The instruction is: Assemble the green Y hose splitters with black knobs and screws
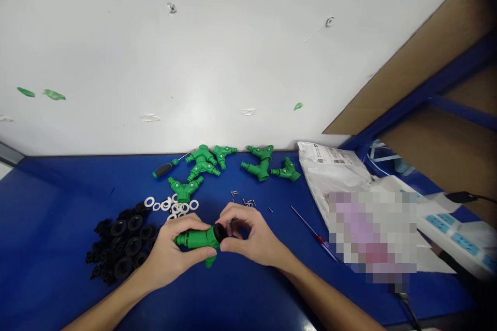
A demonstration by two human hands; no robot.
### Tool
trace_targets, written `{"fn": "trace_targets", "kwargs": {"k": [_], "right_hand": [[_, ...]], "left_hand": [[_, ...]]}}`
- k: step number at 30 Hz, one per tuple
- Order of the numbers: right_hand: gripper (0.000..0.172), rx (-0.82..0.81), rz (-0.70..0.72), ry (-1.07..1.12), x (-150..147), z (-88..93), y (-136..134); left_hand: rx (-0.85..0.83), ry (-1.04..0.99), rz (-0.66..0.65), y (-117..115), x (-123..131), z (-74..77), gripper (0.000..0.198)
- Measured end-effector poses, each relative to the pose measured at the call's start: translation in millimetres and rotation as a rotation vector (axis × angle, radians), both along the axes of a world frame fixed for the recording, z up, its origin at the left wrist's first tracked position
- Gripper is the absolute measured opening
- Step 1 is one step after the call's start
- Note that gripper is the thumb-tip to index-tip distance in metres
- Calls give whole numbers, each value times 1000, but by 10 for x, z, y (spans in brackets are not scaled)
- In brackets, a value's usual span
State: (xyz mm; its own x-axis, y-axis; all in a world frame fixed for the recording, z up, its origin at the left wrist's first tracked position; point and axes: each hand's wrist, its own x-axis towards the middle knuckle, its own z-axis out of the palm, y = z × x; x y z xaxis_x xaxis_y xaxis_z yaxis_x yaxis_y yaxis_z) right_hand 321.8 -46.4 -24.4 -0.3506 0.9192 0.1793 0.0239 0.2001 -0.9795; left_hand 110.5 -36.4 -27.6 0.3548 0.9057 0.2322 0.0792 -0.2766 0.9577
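Hands together, both clamped on one green plastic Y-fitting (196, 239), held low over the blue bench (46, 217), centre of my view. L hand (171, 251) wraps the green body; R hand (252, 235) pinches the black rubber ring (219, 232) at its end. Long axis runs approx. L–R across view, black end toward R hand, side branch pointing down toward me. L hand is nearer the body, R nearer the ring. Outward: white washers (171, 206) just above L hand, black rubber caps (124, 240) heaped to its left, more green Y-fittings (202, 163) and a green/black screwdriver (165, 169) further up, small metal pins (244, 200) above R hand, thin red-handled screwdriver (318, 239) to its right, white plastic bag (330, 165) beyond.
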Motion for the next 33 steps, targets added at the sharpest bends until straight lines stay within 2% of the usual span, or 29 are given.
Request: {"fn": "trace_targets", "kwargs": {"k": [3, 5, 10, 13, 17, 20, 24, 29, 33], "right_hand": [[39, 4, 103, 2, 51, 57, 10], [32, 22, 116, -32, 70, 66, 18], [28, 127, -3, -101, 11, -24, 1], [28, 176, -64, -99, -8, -25, -22], [36, 139, 67, -62, 34, 42, -26], [24, 177, 54, -82, 32, 35, -23], [24, 275, -69, -133, -11, -13, -36], [29, 362, 49, -105, 16, 32, -46], [24, 433, 14, -197, 4, 22, -59]], "left_hand": [[-58, -2, -9, 16, -7, 11, 21], [-115, 24, -6, 24, -13, 18, 22], [-160, 94, 42, 2, -5, 35, 22], [-197, 90, 22, -16, 5, 59, 23], [-314, 59, -50, -16, 4, 85, 26], [-299, 48, -50, -16, 3, 87, 25], [-289, 26, -34, -15, -3, 71, 23], [-348, 9, -101, 6, -32, 49, 28], [-340, -10, -109, 5, -35, 59, 26]]}}
